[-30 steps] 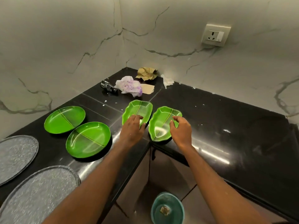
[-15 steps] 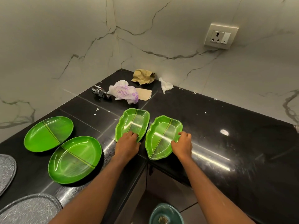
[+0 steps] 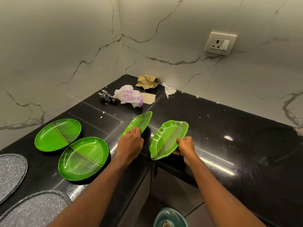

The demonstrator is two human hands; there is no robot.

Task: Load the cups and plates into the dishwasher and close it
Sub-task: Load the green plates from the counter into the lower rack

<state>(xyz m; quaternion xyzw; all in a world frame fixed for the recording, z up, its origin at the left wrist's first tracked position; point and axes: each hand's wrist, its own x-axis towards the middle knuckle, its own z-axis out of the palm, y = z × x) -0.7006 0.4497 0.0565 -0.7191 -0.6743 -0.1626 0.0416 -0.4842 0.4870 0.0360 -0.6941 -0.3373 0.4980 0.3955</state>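
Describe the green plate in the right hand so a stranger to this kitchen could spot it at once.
Find the inner corner of the black counter, where two green leaf-shaped plates are tilted up. The right plate, gripped by the right hand, shows its whole face; its twin in the left hand appears nearly edge-on.

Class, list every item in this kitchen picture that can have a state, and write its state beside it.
Left leaf plate: tilted, held by the left hand.
Right leaf plate: tilted, held by the right hand.
Far round green plate: flat on the counter.
Near round green plate: flat on the counter.
Small dark bottle: lying on its side.
Brown paper: crumpled.
Wall socket: nothing plugged in.
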